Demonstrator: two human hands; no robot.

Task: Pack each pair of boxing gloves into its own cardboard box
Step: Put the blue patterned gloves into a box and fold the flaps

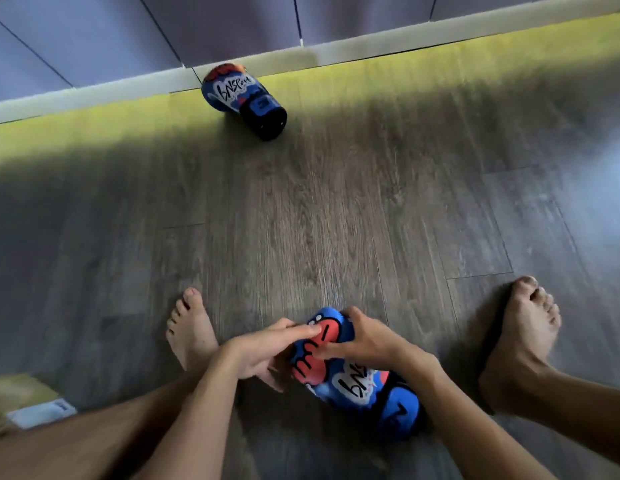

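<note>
Both hands on the near blue boxing glove (353,372), lying on the wood floor (336,220) btwn the person's bare feet. Left hand (267,351) & right hand (364,337) curl round its padded end. Second glove (244,100) well beyond, by the baseboard (94,95).

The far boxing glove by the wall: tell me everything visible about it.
The far boxing glove lies on its side on the wood-look floor, apart from both hands, close to the pale baseboard. It is blue with red-orange patches and a white panel lettered "bnsport"; its dark cuff points toward the camera. The surface looks smooth and synthetic.
</note>
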